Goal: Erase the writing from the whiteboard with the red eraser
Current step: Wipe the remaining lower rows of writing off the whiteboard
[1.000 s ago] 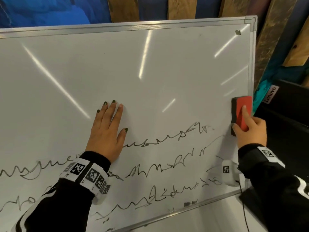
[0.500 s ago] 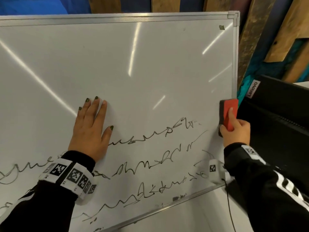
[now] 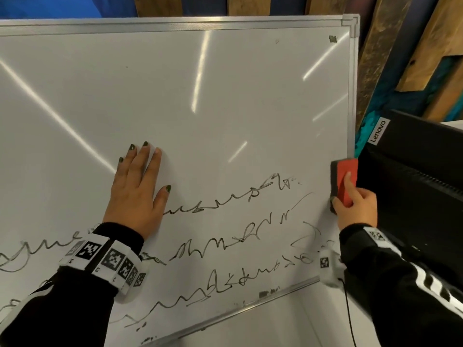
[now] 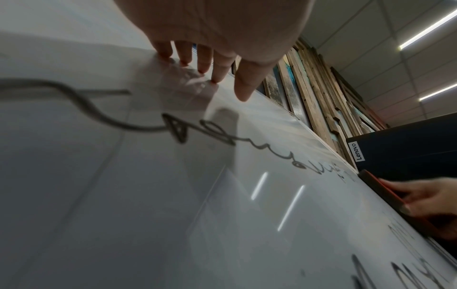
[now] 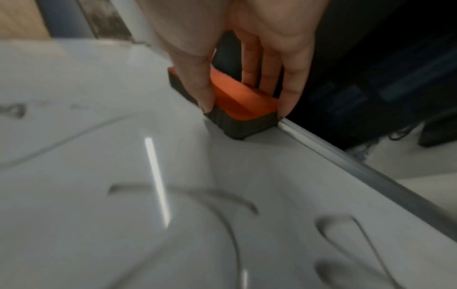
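The whiteboard [image 3: 225, 96] leans in front of me, its upper part blank and three lines of black scribbled writing [image 3: 233, 199] across its lower half. My right hand [image 3: 355, 209] grips the red eraser [image 3: 344, 180] with thumb and fingers and presses its dark felt on the board at the right frame edge, level with the top line of writing. In the right wrist view the eraser [image 5: 237, 101] sits against the metal frame [image 5: 346, 154]. My left hand [image 3: 136, 194] lies flat on the board with straight fingers, left of the top line.
A black Lenovo computer case [image 3: 413, 171] stands right beside the board's right edge, just behind my right hand. Wooden planks [image 3: 400, 58] lean behind the board. A light surface [image 3: 263, 321] shows below the board's bottom frame.
The right hand with the eraser stays at the board's right edge and has slid slightly down. The left hand keeps its place on the board. The camera view has shifted.
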Action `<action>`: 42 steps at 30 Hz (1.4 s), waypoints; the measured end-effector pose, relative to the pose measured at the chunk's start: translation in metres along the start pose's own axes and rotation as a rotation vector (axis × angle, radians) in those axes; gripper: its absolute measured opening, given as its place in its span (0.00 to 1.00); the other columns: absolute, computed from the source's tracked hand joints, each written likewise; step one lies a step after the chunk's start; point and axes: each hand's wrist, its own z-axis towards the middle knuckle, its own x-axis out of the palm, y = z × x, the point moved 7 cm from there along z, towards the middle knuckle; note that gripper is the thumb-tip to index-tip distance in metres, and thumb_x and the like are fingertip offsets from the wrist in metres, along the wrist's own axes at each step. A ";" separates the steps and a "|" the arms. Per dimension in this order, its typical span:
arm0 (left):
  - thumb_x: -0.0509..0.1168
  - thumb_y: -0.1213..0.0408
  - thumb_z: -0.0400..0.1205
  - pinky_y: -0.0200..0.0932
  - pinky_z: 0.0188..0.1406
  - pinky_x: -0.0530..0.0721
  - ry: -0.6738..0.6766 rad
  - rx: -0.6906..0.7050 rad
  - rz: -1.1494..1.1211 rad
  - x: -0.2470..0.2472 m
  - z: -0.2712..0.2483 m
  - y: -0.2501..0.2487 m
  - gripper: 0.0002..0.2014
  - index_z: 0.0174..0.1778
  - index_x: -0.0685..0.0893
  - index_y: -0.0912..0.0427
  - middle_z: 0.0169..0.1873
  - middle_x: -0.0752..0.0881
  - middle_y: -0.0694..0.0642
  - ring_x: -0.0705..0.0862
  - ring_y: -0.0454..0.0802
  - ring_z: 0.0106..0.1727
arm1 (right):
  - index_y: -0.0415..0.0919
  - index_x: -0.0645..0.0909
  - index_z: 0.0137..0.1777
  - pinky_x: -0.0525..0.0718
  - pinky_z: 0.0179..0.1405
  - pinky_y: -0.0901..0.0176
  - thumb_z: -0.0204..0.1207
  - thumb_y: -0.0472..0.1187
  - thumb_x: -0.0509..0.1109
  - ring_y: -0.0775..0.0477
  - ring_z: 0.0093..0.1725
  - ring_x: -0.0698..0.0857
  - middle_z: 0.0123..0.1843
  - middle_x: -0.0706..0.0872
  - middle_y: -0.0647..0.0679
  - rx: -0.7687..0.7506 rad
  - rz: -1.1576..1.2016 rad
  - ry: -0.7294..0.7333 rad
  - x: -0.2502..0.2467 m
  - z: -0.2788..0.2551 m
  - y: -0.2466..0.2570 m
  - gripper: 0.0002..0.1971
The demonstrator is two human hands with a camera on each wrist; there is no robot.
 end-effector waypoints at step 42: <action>0.50 0.51 0.80 0.47 0.80 0.45 0.013 0.018 -0.002 -0.005 -0.014 0.012 0.32 0.81 0.57 0.58 0.80 0.58 0.57 0.48 0.52 0.82 | 0.61 0.77 0.68 0.74 0.61 0.33 0.69 0.25 0.71 0.34 0.64 0.69 0.66 0.75 0.37 -0.615 -0.056 -0.084 0.036 -0.050 0.106 0.33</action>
